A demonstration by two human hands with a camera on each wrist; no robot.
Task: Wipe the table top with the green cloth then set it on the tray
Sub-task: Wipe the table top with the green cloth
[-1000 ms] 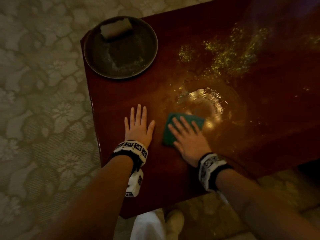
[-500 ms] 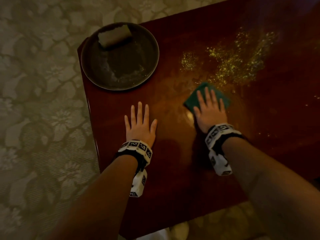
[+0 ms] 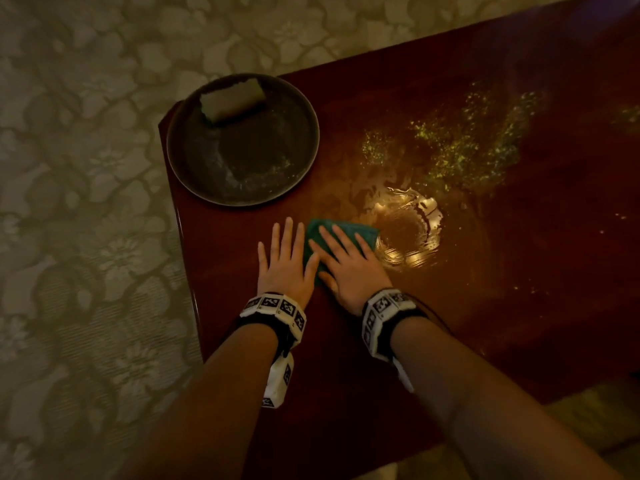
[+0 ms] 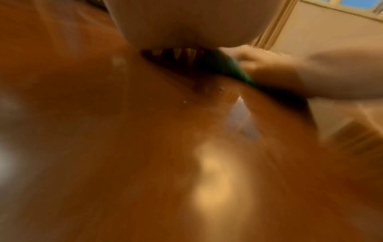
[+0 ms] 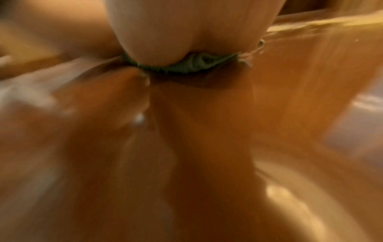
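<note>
My right hand (image 3: 349,268), fingers flat on the green cloth (image 3: 343,233), has pulled it back beside my flat, empty left hand (image 3: 287,268).

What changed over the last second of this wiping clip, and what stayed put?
The right hand, pressing flat on the green cloth, swept out toward the yellow-green specks, then back beside the left hand, leaving wet streaks. The left hand stayed flat on the table top; the tray and its sponge did not move.
</note>
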